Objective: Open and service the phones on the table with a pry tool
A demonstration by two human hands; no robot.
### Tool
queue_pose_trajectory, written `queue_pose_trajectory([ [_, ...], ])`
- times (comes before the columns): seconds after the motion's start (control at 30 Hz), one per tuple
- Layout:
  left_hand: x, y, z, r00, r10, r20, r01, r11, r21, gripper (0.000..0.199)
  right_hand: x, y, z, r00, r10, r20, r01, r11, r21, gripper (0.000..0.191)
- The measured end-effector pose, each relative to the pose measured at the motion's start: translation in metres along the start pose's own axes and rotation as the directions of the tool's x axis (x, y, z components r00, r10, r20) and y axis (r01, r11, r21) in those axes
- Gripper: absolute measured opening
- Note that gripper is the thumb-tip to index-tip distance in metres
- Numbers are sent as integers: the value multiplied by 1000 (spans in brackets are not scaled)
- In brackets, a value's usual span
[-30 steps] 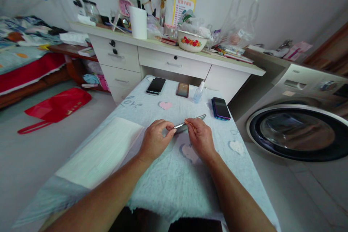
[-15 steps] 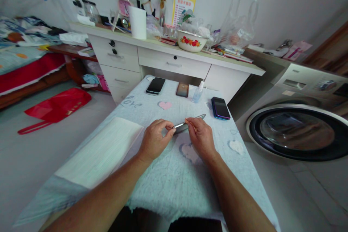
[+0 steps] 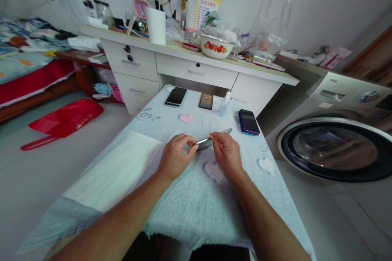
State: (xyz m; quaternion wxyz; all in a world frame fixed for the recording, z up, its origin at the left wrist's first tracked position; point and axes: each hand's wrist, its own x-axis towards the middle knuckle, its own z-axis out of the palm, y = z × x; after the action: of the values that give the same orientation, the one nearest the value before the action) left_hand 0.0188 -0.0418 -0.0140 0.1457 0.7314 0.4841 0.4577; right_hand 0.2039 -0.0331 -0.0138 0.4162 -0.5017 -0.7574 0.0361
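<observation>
Above the middle of the cloth-covered table, a thin smartphone [image 3: 203,142] is tilted so that mainly its metallic edge shows. My left hand [image 3: 176,155] pinches its left end between thumb and fingers. My right hand [image 3: 228,153] is closed at the upper edge, farther right, with fingertips pressed together there; whether something small sits between them is hidden. The phone's far corner sticks out beyond my right knuckles. Past the hands lie a black-screened phone [image 3: 176,96], a brownish phone [image 3: 206,100], a clear spray bottle [image 3: 223,105] and dark stacked phones [image 3: 248,122].
A folded whitish cloth [image 3: 113,171] lies along the table's left side. Behind the table stands a white desk [image 3: 196,74] bearing a flowered bowl [image 3: 216,47] and a paper roll [image 3: 156,26]. A washing machine [image 3: 324,98] is at right; a red bag [image 3: 65,118] lies on the floor.
Both hands keep nearly the same grip and place on the smartphone. The whole view has shifted very slightly; the things on the table have not moved.
</observation>
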Motion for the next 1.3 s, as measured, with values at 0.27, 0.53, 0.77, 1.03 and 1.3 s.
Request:
queue_pose_trajectory([
  [0.27, -1, 0, 0, 1000, -4, 1, 4, 1000, -1, 6, 0, -1, 1, 1000, 8, 8, -8, 1000, 13, 20],
  [0.53, -2, -1, 1, 1000, -12, 8, 12, 1000, -9, 6, -1, -5, 2, 1000, -2, 27, 1, 999, 34, 20],
  [0.77, -1, -2, 2, 1000, -15, 8, 15, 1000, -12, 5, -1, -5, 2, 999, -31, 35, 28, 998, 61, 20],
  [1.03, -2, -2, 2, 1000, -9, -8, 9, 1000, -20, 6, -1, -4, 2, 999, -24, 33, 22, 998, 52, 20],
  [1.3, -1, -3, 2, 1000, -2, -8, 2, 1000, -13, 5, 0, -4, 1, 999, -19, 37, 16, 997, 74, 19],
])
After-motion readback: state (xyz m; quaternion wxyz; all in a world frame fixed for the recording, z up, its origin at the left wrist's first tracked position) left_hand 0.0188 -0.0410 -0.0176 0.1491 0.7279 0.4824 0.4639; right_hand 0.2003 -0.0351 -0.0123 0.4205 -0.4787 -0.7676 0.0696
